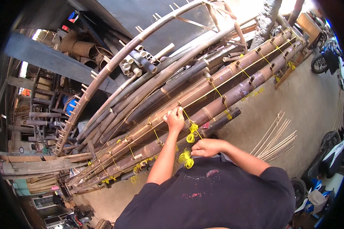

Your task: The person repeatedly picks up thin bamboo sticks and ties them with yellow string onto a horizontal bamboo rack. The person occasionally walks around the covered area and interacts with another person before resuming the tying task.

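Note:
Two long bamboo poles run side by side on a slant in front of me, the upper pole (233,71) and the lower pole (214,108), with short pegs along them. A thin bamboo strip (201,92) lies along the upper one. My left hand (175,120) is closed at this strip, and a yellow cord (185,114) comes out from its fingers toward the lower pole. A looped yellow hank (192,133) hangs just right of that hand. Close to my chest, my right hand (209,148) is closed on yellow cord, with a yellow bundle (186,158) beside its fingers.
More bamboo poles (149,89) are piled behind, under a curved pegged pole (103,72). Thin sticks (276,138) lie fanned on the concrete floor (252,122) at right. Motorcycles (321,191) stand along the right side. A wooden rack (42,114) is at far left.

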A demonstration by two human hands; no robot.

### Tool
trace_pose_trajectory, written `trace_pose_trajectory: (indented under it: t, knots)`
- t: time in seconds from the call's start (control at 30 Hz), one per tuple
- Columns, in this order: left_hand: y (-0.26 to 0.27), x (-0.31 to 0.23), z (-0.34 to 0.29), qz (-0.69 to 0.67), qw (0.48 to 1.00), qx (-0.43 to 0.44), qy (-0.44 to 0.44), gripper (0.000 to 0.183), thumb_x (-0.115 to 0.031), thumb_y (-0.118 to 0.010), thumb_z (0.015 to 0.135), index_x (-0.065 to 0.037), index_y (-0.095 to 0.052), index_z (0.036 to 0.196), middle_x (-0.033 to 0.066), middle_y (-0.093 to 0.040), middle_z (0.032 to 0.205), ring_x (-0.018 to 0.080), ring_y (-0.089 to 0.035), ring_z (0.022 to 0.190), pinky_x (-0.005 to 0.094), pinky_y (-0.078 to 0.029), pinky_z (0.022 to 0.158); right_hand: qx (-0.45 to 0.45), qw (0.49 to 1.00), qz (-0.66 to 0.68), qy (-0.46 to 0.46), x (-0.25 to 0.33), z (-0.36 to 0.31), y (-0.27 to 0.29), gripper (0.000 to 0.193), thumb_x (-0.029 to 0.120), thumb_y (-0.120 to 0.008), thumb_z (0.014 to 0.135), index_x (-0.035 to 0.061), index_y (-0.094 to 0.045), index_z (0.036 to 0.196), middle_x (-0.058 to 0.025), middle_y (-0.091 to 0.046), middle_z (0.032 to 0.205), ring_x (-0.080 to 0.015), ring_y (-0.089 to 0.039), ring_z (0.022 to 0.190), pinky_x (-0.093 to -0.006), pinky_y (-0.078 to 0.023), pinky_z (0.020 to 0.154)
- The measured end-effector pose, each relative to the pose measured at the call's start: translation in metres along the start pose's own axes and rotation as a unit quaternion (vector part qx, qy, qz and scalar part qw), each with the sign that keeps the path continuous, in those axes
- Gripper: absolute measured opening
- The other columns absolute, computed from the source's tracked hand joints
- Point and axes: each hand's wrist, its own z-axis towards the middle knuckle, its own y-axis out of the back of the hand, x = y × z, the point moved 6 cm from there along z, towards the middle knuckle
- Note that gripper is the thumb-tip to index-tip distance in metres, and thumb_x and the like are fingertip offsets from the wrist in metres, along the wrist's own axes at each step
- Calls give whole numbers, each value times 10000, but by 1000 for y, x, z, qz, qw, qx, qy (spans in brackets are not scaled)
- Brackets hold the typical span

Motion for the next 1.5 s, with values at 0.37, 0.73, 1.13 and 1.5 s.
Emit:
trace_pose_trajectory:
  t: [0.37, 0.73, 1.13, 1.5]
  knots:
    - [29, -27, 122, -170, 979, -83, -82, 235, -171, -512, 974, -8, -680, 1004, 194, -697, 841, 269, -662, 717, 365, -509, 693, -134, 990, 26, -42, -24, -22, -1, 342, 264, -554, 955, -2, -541, 741, -69, -489, 569, -174, -430, 541, -380, -391, 552]
    - [113, 62, 65, 9, 995, 97, -14, 448, -317, -609, 918, 11, -608, 1222, 230, -693, 1045, 362, -671, 980, 425, -514, 867, -235, 971, 47, -4, -38, 93, -103, 288, 189, -623, 890, 53, -599, 1143, -151, -665, 1011, -265, -647, 970, -380, -517, 836]
    - [79, 189, -50, 41, 972, -80, -215, 254, -294, -581, 900, -76, -617, 1025, 213, -667, 968, 417, -625, 924, 512, -486, 800, -464, 800, 312, 218, 81, 268, -52, 270, 182, -452, 986, 19, -527, 785, -46, -506, 736, -173, -463, 679, -353, -403, 590]
    - [108, 151, -46, -43, 998, -1, -45, 367, -347, -442, 999, -78, -689, 1039, 217, -685, 938, 441, -631, 902, 526, -472, 797, -171, 964, 71, 188, 107, 186, -20, 410, 380, -536, 993, 21, -634, 820, -59, -617, 691, -162, -546, 665, -349, -478, 668]
